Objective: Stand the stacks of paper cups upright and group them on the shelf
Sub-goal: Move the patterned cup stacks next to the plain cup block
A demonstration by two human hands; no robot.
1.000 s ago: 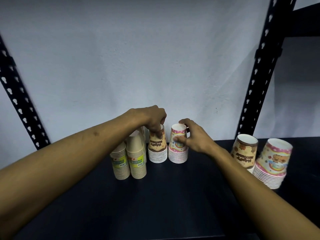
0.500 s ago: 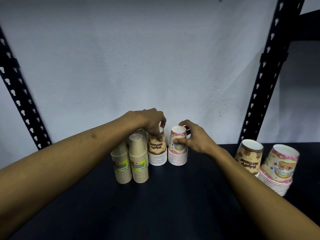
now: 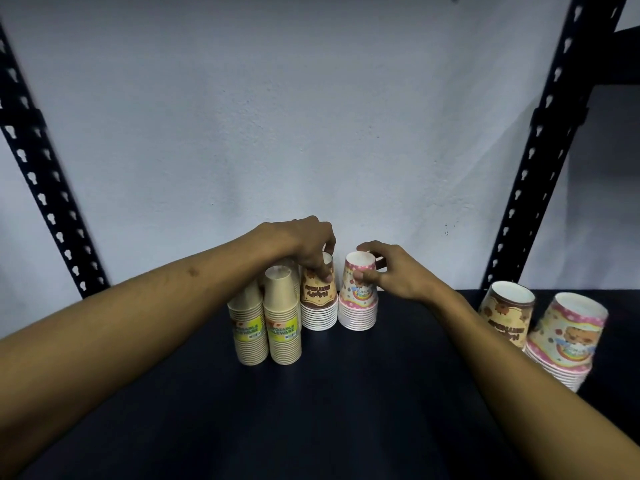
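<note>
Two tan stacks of paper cups (image 3: 266, 327) with yellow-green labels stand rim-down on the dark shelf (image 3: 346, 410), with more tan cups partly hidden behind them. Right of them stands a brown-printed stack (image 3: 318, 306); my left hand (image 3: 308, 247) grips its top from above. Beside it stands a pink-printed stack (image 3: 358, 306), and my right hand (image 3: 391, 271) pinches its top cup between thumb and fingers. At the far right another brown stack (image 3: 507, 315) and another pink stack (image 3: 568, 341) stand rim-down, apart from the middle group.
Black perforated uprights rise at the left (image 3: 41, 188) and right (image 3: 540, 140) of the shelf. A pale wall (image 3: 277, 116) closes the back. A dark side panel (image 3: 620, 64) shows at the upper right.
Both hands stay on the tops of the brown and pink stacks; the two stacks stand in the same place. The view has tilted slightly, shifting everything lower in frame.
</note>
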